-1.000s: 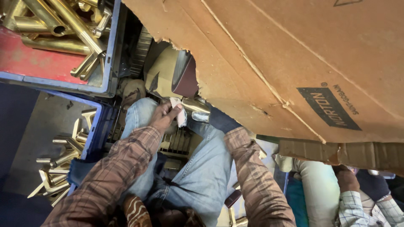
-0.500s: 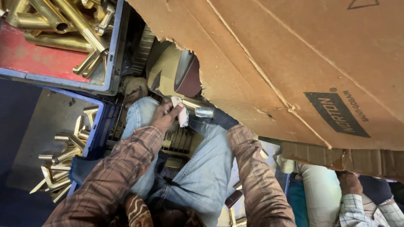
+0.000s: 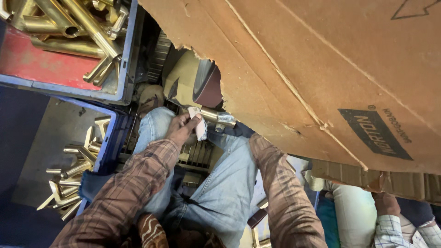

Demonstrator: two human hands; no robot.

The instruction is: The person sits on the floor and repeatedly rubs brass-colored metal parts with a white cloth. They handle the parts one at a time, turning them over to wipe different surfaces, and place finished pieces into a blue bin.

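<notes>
My left hand (image 3: 181,129) is closed around a short brass fitting (image 3: 219,117), with a scrap of white cloth (image 3: 199,127) between fingers and metal. The fitting's free end points right, just below a dark red-brown abrasive wheel (image 3: 209,86) set in a tan housing (image 3: 183,78). My right forearm in its plaid sleeve (image 3: 275,183) runs up under a big cardboard sheet (image 3: 321,69). That sheet hides my right hand. My knees in blue jeans (image 3: 220,193) are below the fitting.
A blue crate with a red floor (image 3: 27,69) at top left holds several long brass parts (image 3: 69,23). A second blue crate (image 3: 110,138) at left holds smaller brass fittings (image 3: 73,174). Another person's hand and checked sleeve (image 3: 390,220) show at bottom right.
The view has drifted slightly. My left hand keeps the fitting in about the same spot by the wheel, and the other person's hand has moved a little lower right.
</notes>
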